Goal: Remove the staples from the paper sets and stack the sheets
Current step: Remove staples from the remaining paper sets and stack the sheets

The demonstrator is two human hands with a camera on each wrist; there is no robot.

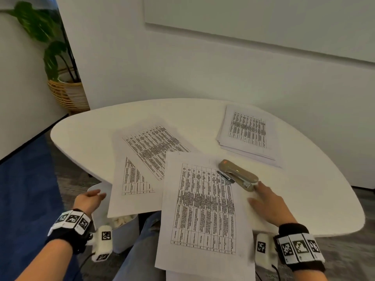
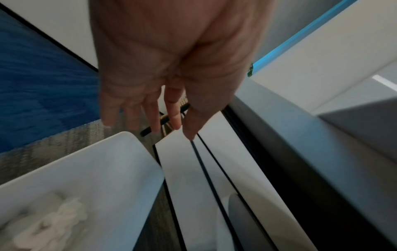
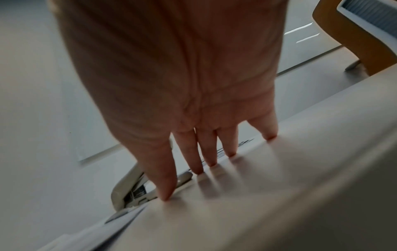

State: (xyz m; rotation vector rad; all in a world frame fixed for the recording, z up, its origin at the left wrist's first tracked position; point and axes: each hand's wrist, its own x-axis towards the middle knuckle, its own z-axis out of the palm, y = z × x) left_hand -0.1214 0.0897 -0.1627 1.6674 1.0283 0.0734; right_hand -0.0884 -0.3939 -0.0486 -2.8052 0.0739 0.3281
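- White oval counter (image 1: 304,199) carried loose printed sheets (image 1: 205,207), light, floppy, best lifted by an edge.
- Finished stack (image 1: 248,132) lay at its far right.
- Stapler (image 1: 238,174), rigid, rested on the sheet.
- Right hand (image 1: 267,205), grip spread flat, touched it.
- Left hand (image 1: 89,199) hung open.

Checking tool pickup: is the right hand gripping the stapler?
No. The right hand lies flat with straight fingers beside the stapler.

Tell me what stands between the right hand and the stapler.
Nothing visible does. The right hand lies open on the table, its fingertips beside the near end of the stapler, which rests on the front paper set.
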